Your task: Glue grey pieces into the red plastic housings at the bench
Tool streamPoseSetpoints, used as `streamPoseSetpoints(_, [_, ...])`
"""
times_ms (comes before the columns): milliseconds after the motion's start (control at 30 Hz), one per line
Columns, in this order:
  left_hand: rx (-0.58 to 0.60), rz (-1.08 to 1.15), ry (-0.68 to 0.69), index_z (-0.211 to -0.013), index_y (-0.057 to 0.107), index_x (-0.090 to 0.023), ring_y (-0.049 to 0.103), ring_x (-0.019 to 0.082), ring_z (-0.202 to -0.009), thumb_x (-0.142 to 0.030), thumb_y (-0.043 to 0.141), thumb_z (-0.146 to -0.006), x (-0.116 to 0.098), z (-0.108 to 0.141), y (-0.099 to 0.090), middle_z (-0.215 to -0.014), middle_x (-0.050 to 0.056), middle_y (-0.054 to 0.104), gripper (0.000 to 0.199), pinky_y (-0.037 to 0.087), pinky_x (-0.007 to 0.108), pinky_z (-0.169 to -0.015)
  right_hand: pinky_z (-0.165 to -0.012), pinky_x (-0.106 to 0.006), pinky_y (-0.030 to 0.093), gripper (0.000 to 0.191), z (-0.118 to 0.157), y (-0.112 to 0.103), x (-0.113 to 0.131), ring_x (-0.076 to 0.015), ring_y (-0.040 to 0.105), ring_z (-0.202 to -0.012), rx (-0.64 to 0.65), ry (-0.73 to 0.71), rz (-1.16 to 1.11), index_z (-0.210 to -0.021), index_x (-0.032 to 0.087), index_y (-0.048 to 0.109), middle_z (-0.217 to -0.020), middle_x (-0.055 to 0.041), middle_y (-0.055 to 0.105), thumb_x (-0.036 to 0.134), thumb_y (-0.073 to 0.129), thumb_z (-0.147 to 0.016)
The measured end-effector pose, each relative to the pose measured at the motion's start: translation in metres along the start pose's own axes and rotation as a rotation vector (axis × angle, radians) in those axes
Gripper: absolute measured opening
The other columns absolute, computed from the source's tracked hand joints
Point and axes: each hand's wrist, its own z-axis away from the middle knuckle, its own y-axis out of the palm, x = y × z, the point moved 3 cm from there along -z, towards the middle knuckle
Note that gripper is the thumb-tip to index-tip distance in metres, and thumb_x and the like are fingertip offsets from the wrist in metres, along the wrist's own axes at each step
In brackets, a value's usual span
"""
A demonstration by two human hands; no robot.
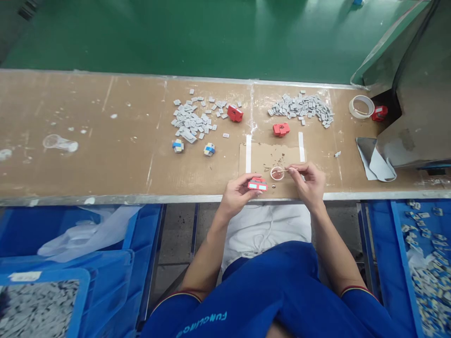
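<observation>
Near the table's front edge, my left hand [235,196] is closed around a small red block-like part [257,184] with two pale rectangles on its near face. My right hand [310,183] pinches a thin pale stick [291,170], like a toothpick or swab. The stick's far end reaches into a small round dish [277,173] with reddish-brown contents. Beneath the dish lies a cardboard sheet [246,164] with brown spots on it. Beyond it sit two more red parts, one straight ahead [281,129] and another further left [235,113].
Small grey pieces lie in a left pile [190,119] and a right pile [303,108]. Two blue-and-white pieces, including one [209,149], sit to the left. A tape roll [361,107] stands by a metal box [423,103]. Blue bins [84,300] flank me below the table.
</observation>
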Motion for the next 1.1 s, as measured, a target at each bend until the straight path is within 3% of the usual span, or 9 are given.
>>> streamPoseSetpoints(100, [-0.012, -0.044, 0.035, -0.117, 0.077, -0.015, 0.081, 0.023, -0.093, -0.039, 0.09, -0.076, 0.003, 0.001, 0.001, -0.104, 0.01, 0.083, 0.049, 0.067, 0.031, -0.082, -0.07, -0.033, 0.065, 0.039, 0.007, 0.001, -0.008, -0.0199, 0.078, -0.072, -0.072, 0.169, -0.159, -0.082, 0.022, 0.066, -0.078, -0.0039, 0.079, 0.059, 0.08, -0.088])
streamPoseSetpoints(233, [-0.026, -0.153, 0.106, -0.115, 0.077, -0.015, 0.081, 0.023, -0.094, -0.042, 0.09, -0.078, 0.006, 0.003, 0.001, -0.107, 0.011, 0.083, 0.048, 0.067, 0.032, -0.085, -0.067, -0.033, 0.066, 0.041, 0.01, 0.002, 0.001, -0.0194, 0.077, -0.066, -0.116, 0.218, -0.232, -0.081, 0.022, 0.065, -0.074, -0.0023, 0.078, 0.059, 0.084, -0.085])
streamPoseSetpoints(433, [-0.019, -0.272, 0.203, -0.111, 0.077, -0.016, 0.077, 0.021, -0.088, -0.043, 0.087, -0.082, 0.003, 0.004, 0.003, -0.102, 0.011, 0.081, 0.041, 0.064, 0.03, -0.08, -0.075, -0.033, 0.067, 0.022, 0.021, 0.012, 0.028, -0.0214, 0.082, -0.082, 0.009, 0.065, -0.171, -0.086, 0.024, 0.069, -0.086, -0.0043, 0.082, 0.041, 0.08, -0.093])
streamPoseSetpoints(667, [0.015, -0.288, 0.252, -0.111, 0.077, -0.016, 0.077, 0.021, -0.092, -0.043, 0.082, -0.088, 0.0, 0.004, 0.005, -0.104, 0.012, 0.08, 0.036, 0.064, 0.03, -0.081, -0.073, -0.033, 0.066, 0.01, 0.026, 0.023, 0.032, -0.0215, 0.082, -0.082, 0.09, -0.093, -0.02, -0.089, 0.024, 0.071, -0.088, -0.0045, 0.083, 0.03, 0.075, -0.096])
streamPoseSetpoints(933, [0.004, -0.354, 0.29, -0.108, 0.078, -0.017, 0.076, 0.02, -0.086, -0.042, 0.082, -0.088, -0.006, 0.003, 0.005, -0.099, 0.01, 0.081, 0.032, 0.061, 0.028, -0.075, -0.072, -0.033, 0.066, 0.01, 0.026, 0.026, 0.036, -0.0215, 0.082, -0.082, 0.096, -0.164, 0.057, -0.088, 0.025, 0.07, -0.088, -0.0036, 0.083, 0.028, 0.074, -0.096])
streamPoseSetpoints(1100, [0.003, -0.31, 0.24, -0.109, 0.077, -0.017, 0.077, 0.021, -0.087, -0.041, 0.085, -0.085, -0.002, 0.004, 0.004, -0.101, 0.01, 0.081, 0.035, 0.063, 0.03, -0.078, -0.08, -0.036, 0.066, 0.006, 0.023, 0.012, 0.04, -0.0219, 0.081, -0.09, 0.032, -0.146, -0.004, -0.093, 0.025, 0.07, -0.093, -0.0043, 0.082, 0.026, 0.073, -0.098])
